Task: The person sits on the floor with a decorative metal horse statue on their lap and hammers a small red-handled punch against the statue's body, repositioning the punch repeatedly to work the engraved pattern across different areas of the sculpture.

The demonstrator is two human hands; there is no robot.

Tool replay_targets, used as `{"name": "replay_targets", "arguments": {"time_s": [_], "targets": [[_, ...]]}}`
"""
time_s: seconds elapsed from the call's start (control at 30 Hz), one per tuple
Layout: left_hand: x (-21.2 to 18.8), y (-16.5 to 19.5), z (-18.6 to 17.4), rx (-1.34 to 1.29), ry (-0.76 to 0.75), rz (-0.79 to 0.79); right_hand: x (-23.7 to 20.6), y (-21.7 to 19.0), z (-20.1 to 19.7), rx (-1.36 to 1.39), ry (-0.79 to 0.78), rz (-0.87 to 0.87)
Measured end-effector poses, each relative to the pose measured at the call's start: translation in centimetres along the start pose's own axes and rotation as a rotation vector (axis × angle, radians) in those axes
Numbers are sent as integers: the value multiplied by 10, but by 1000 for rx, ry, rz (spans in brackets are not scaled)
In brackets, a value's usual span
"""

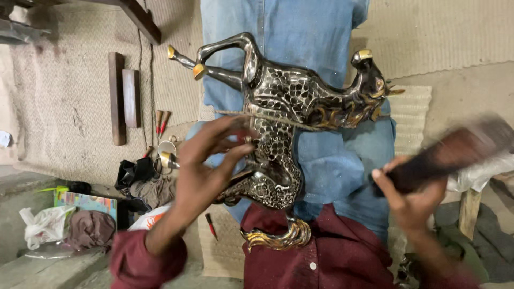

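Left hand (206, 160) is resting on the flank of the metal horse figurine (284, 112), fingers spread apart and fingertips pressing on the patterned body; nothing is clamped in it. You are keeping the figurine lying across your lap on the blue denim (321, 160), probably so that the legs steady it while you are working. Your right hand (409, 198) is closed tight on the dark wooden mallet (455, 152), which is showing heavy blur, so its exact shape cannot be told.

You are looking at a dark, glossy body covered in a scaled silver pattern, with gold on the mane, hooves and tail. The forms are curved and smooth.

Lying to your left on the woven mat (69, 118) are two wooden blocks (123, 99), small red-handled tools (161, 122), dark cloths (144, 182) and a white plastic bag (45, 225).
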State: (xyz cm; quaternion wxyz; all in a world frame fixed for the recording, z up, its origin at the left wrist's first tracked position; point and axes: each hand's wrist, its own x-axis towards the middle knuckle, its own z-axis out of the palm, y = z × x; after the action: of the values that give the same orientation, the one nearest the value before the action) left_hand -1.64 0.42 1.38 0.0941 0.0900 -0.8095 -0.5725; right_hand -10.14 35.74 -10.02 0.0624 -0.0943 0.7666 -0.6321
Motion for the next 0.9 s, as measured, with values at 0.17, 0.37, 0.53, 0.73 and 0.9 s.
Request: {"name": "replay_targets", "arguments": {"time_s": [0.17, 0.37, 0.53, 0.73, 0.9], "targets": [[45, -5, 24, 119, -368, 115, -60, 43, -6, -105, 72, 55], [71, -4, 27, 234, -618, 367, -79, 24, -8, 28, 92, 120], [79, -4, 25, 159, -790, 389, -81, 19, -2, 33, 128, 29], [88, -8, 25, 119, -862, 400, -74, 3, -1, -113, 195, -106], [93, -9, 25, 141, -923, 398, -70, -11, 12, 263, 257, -293]]}}
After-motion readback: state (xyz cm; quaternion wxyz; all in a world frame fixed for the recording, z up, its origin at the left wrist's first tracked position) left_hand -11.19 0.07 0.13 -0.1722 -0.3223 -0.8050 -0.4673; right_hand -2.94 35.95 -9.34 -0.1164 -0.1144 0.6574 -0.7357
